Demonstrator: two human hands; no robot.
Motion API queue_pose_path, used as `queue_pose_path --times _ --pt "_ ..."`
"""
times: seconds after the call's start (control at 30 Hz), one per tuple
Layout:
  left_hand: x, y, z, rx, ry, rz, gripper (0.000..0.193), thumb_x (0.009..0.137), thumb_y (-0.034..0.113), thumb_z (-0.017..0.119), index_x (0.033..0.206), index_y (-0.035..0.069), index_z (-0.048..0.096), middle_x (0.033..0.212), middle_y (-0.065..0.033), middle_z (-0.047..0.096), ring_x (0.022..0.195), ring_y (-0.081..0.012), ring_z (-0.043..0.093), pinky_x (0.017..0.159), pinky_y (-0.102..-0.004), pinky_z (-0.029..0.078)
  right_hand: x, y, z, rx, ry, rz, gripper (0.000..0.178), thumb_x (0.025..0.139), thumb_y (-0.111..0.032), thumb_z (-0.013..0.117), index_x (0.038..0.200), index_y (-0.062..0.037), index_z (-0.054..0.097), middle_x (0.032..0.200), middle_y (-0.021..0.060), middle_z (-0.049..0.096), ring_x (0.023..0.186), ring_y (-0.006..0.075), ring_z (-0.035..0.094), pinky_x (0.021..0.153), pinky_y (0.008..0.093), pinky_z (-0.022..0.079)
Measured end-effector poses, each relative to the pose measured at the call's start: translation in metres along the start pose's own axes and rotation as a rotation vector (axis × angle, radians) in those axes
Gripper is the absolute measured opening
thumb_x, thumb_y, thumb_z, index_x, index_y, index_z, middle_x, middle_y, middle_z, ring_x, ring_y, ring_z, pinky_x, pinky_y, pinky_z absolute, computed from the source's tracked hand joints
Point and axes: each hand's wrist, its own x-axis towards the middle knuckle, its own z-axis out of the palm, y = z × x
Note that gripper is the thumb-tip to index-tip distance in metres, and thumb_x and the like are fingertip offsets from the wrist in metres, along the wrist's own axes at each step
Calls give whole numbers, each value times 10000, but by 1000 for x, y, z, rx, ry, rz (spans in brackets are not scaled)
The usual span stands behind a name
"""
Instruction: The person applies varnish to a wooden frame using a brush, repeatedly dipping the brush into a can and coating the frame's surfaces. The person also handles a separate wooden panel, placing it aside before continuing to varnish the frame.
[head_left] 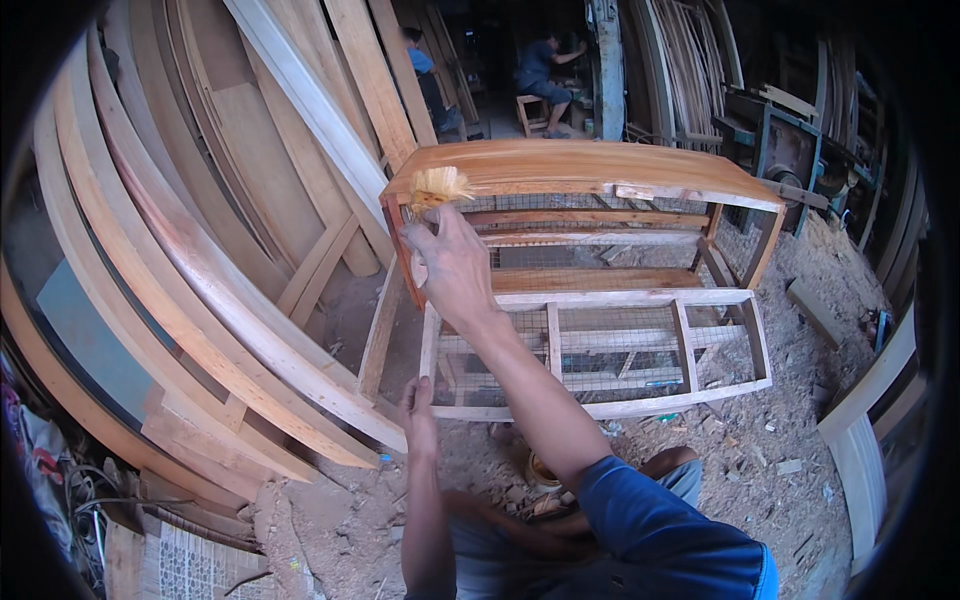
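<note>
My right hand (pixel 455 265) is closed around a brush with pale yellow bristles (pixel 440 187), which point upward at the left front corner of a wooden cabinet (pixel 580 160). The handle is hidden in my fingers. The cabinet has a glossy brown top and wire mesh inside. In front of it leans a paler wooden frame with wire mesh (pixel 600 408), split by two crossbars. My left hand (pixel 418 415) grips this frame at its lower left corner, thumb up along the edge. My right forearm crosses in front of the frame.
Long boards (pixel 240 290) lean in a row on the left. A small can (pixel 541 470) stands near my legs, partly hidden. Wood scraps and shavings cover the ground. Machinery (pixel 785 140) stands at the back right; two people (pixel 545 75) sit at the back.
</note>
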Motion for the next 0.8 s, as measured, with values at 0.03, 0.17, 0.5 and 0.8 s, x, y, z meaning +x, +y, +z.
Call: queue_pose_path --times 0.03,0.17,0.5,0.8 --pt "-1 1 3 8 10 47 289 1017 309 583 1078 40 667 957 -48 680 933 -126 538 924 -303 381 4 -1 1 68 -65 8 208 850 -31 691 1056 -51 714 1036 147 599 918 319 639 778 408 520" --pt "-1 2 3 -36 -2 6 294 1018 304 583 1097 35 669 948 -45 674 920 -125 541 899 -300 396 10 6 -19 395 131 21 128 869 -80 727 984 -25 741 926 131 672 809 273 656 709 353 523" --pt "8 -9 -2 -76 -96 82 325 1033 255 549 1255 19 566 880 -35 635 839 -122 562 783 -297 461 -4 30 -158 -596 -36 41 148 826 -137 766 945 -56 732 850 92 688 760 302 650 706 386 530" --pt "14 -3 -26 113 -390 93 324 1062 281 476 1298 60 470 831 -7 507 744 -90 482 668 -262 413 85 -21 -120 -795 -769 -495 79 847 -106 710 853 -34 740 841 117 726 727 283 699 714 385 565"
